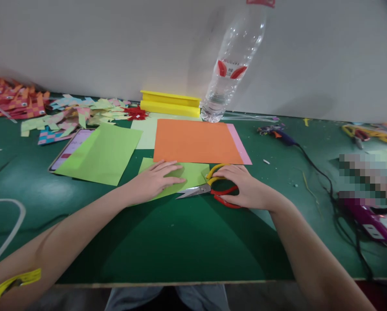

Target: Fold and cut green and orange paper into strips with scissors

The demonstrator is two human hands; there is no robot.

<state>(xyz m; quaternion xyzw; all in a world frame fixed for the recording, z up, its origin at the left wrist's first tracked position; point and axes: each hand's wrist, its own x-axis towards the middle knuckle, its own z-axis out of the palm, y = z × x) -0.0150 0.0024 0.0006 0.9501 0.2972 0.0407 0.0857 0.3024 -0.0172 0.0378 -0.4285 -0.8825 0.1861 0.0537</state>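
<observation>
My left hand [154,183] lies with fingers stretched out on a light green paper piece [191,170], near the table's middle. In my right hand [247,186] is a pair of scissors [198,190] with red and yellow handles; the fingers wrap round the handles. The blades point left, across the green piece's lower edge, just below my left fingertips. Beyond both hands, an orange sheet [196,140] lies over a pink sheet [240,144] and a pale green sheet [144,136]. To the left, a green sheet [106,153] partly covers a phone [62,152].
A plastic bottle [227,71] leans by the wall beside a yellow folded strip [170,103]. Paper scraps [80,113] and orange woven paper pieces [15,101] are heaped back left. At right lie a corded tool [284,137], its cable and a purple device [370,220].
</observation>
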